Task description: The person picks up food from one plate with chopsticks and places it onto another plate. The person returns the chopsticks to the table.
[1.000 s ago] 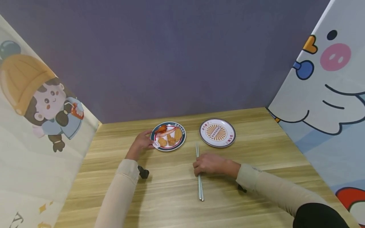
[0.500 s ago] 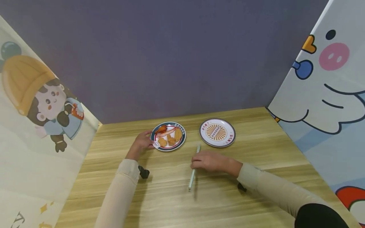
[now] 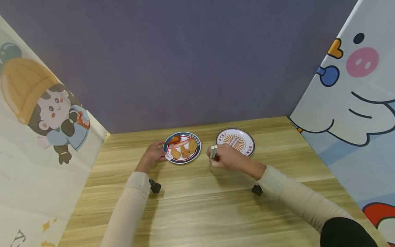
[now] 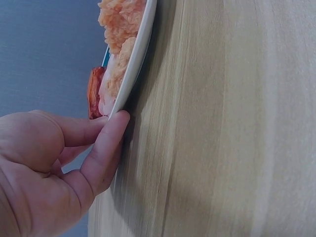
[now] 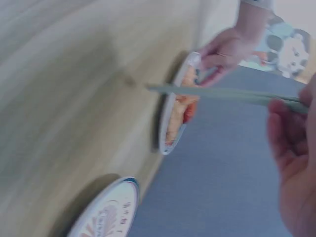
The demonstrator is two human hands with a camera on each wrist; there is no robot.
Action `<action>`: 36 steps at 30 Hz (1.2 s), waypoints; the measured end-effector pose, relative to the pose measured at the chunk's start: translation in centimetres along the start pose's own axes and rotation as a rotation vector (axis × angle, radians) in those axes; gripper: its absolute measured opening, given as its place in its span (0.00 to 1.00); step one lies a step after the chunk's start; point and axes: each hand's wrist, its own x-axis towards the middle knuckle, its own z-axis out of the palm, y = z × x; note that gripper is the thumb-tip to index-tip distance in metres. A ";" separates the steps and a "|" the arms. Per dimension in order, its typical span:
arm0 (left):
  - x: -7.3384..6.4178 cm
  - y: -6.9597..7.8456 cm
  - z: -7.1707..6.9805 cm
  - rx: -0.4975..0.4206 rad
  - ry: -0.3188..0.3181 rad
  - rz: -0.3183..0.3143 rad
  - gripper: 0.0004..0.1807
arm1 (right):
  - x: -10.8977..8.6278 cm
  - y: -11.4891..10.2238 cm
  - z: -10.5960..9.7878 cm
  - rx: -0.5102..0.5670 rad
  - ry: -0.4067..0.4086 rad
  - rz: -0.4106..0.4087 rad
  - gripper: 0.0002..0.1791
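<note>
My left hand (image 3: 155, 152) pinches the left rim of a dark-edged plate (image 3: 181, 162) between thumb and fingers; the left wrist view shows the thumb on top and fingers beneath the plate rim (image 4: 143, 39). On it lie several fried pieces (image 3: 185, 151) and a reddish, shrimp-like piece (image 3: 174, 139). My right hand (image 3: 228, 157) grips a pair of pale green chopsticks (image 3: 213, 152), held upright above the table with their square ends toward the head camera. In the right wrist view the chopsticks (image 5: 212, 93) point down at the wood.
A white plate (image 3: 249, 141) with a sunburst print sits at the back right, partly covered by my right hand. A grey-purple panel (image 3: 191, 68) stands behind the wooden table (image 3: 191, 212). Cartoon-printed walls (image 3: 339, 113) flank both sides.
My right hand has lifted the chopsticks off the table, moved them away from me and tipped them from lying flat to upright. The left hand and its plate have stayed in place.
</note>
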 end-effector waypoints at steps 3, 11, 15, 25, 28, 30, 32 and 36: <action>0.0 0.0 -0.1 0.005 -0.005 0.006 0.38 | 0.6 0.1 -0.8 0.089 -0.058 0.120 0.02; -0.1 0.0 -0.2 -0.059 -0.033 0.013 0.39 | 1.3 0.7 -1.1 0.116 -0.081 0.111 0.06; -0.2 0.1 -0.2 -0.065 -0.035 0.012 0.39 | 1.2 0.9 -1.2 0.115 -0.095 0.095 0.05; -0.5 0.5 0.0 -0.083 -0.011 -0.024 0.39 | 1.6 0.8 -2.1 0.126 -0.185 0.116 0.01; -0.4 0.3 0.0 -0.087 -0.016 -0.022 0.40 | 1.7 0.7 -2.5 0.133 -0.210 0.114 0.02; -0.2 0.2 0.0 -0.076 -0.016 -0.019 0.39 | 1.8 0.6 -2.7 0.145 -0.229 0.108 0.02; -0.1 0.1 0.0 -0.061 -0.014 -0.020 0.39 | 1.9 0.6 -2.8 0.152 -0.246 0.105 0.02; 0.0 0.1 0.0 -0.048 -0.001 -0.023 0.39 | 2.0 0.5 -3.1 0.151 -0.281 0.114 0.02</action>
